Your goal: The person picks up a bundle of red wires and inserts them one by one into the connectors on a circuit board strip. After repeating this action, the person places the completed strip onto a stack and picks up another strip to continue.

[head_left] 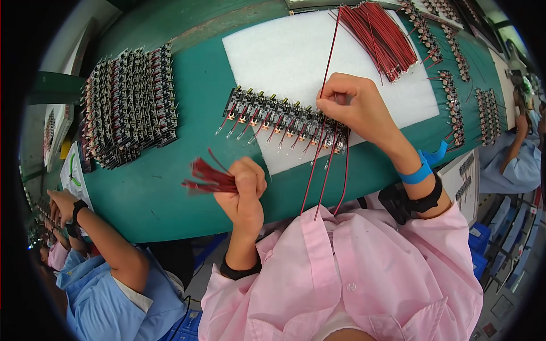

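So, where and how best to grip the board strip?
The board strip is probably best gripped at its left end, from the left: it juts past the white sheet, while the right hand and long red wires crowd the other end and small bulbs line the near side.

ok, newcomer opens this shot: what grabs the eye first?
Probably the fan of dark red wires on the white sheet, upper centre, echoed by the red bundle in the left hand. Then the row of small circuit boards mid-picture, with the right hand at its right end. The dense block of boards fills the table's left side.
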Demonstrator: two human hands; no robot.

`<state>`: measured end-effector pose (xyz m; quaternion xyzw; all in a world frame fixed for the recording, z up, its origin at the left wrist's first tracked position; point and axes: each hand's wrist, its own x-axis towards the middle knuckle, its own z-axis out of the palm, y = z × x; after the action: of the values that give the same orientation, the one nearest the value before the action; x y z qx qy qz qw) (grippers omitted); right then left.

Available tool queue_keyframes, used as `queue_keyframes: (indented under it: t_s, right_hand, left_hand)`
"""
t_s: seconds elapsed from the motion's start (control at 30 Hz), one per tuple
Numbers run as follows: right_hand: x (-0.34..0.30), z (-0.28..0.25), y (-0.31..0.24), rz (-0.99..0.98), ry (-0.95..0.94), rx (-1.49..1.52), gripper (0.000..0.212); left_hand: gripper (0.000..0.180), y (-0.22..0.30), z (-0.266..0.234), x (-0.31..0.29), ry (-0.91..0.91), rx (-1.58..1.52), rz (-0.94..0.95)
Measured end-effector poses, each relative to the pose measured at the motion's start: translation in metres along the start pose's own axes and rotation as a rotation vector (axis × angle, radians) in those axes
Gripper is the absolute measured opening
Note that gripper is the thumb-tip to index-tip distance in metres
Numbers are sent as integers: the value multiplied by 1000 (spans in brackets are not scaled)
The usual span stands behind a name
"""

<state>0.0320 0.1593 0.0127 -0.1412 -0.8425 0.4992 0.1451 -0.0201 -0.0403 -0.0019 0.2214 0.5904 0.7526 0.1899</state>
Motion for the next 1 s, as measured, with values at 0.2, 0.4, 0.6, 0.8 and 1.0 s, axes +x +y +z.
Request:
queue_keyframes:
  t_s: [0.2,0.4,0.6,0.8,1.0]
  right_hand:
    - [-1,3,1,-27,17,-38,8]
    - [-3,6,1,-15,31,-47,8]
    - [-6,11,3,-92,105,-99,5]
    - [-11,11,4,-229,142,-239,5]
    - [-13,8,-2,-274,116,-319,7]
  left_hand:
    - [33,-2,-10,-7,45,67,157]
    - [34,-2,-9,-8,58,193,27]
    - [35,0,-8,-7,72,157,6]
    - [36,0,-8,-7,57,145,20]
    - [36,-1,-8,-7,78,163,67]
